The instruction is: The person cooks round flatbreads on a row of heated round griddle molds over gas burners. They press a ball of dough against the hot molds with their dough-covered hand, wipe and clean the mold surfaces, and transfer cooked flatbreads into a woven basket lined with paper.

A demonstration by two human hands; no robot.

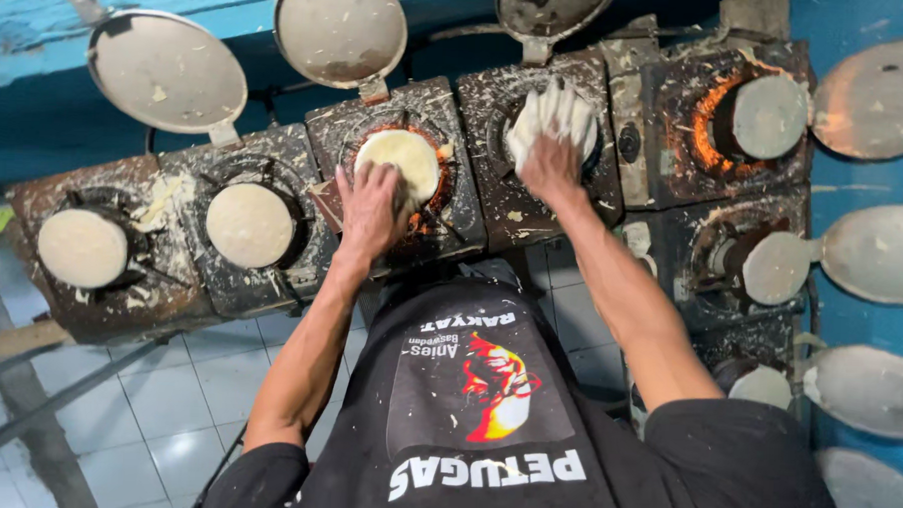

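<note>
Batter rounds sit in a curved row of small blackened burner moulds across the middle of the frame, and the person leans over them with both arms stretched out. The left hand [371, 209] rests just left of centre on the near rim of a mould holding a pale yellow batter round [399, 158]; its fingers are spread flat and loose, clamped on nothing that I can see. The right hand [550, 165] is at upper centre, closed around a white cloth [553, 118] that it presses down into the next mould [535, 147], so the inside of that one is hidden.

Further left in the frame, two more moulds carry pale rounds, one at centre left [249, 225] and one at far left [82, 248], both uncovered. Their round metal lids [168, 71] stand tipped open behind them along the upper edge, against a blue wall. At upper right another burner glows orange around a grey disc [768, 117], and more open lids [877, 253] fan out down the right side. The stove top [473, 210] is crusted with dried splashes of batter. White floor tiles [156, 394] show at lower left, and a black printed shirt fills the bottom of the frame.
</note>
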